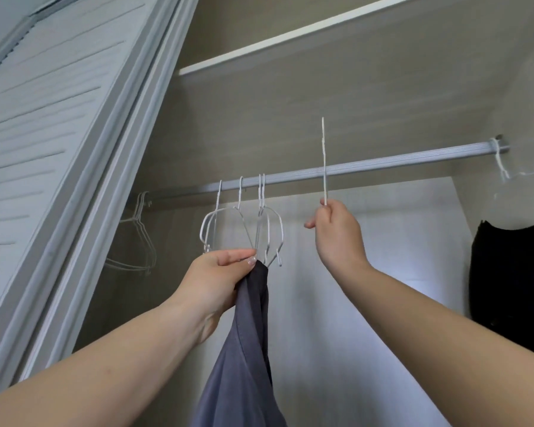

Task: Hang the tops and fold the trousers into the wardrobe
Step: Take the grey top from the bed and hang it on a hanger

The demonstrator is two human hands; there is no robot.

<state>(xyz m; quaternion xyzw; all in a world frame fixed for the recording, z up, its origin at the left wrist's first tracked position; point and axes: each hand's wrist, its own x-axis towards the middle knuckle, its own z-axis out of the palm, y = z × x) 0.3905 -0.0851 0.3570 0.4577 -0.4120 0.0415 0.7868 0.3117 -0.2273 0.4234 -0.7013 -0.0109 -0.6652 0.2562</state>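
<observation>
**Head view: white hanger lifted edge-on above the rail, grey top in the other hand**

The right hand (336,229), at centre frame, pinches a white wire hanger (323,161) by its lower end. The hanger is seen edge-on as a thin line, its long axis near vertical, its top pointing up past the wardrobe rail (383,161), which it crosses in the picture. The left hand (225,272), lower centre, is clamped on a grey top (244,349), its fingers curled round the bunched upper end; the cloth hangs straight down to the bottom edge. Just above that hand, a cluster of empty white hangers (244,223) hooks on the rail. More hangers (138,238) hang at left beside the louvred door (43,118). A black garment (512,288) hangs at the right edge, and a shelf (290,35) runs above.
</observation>
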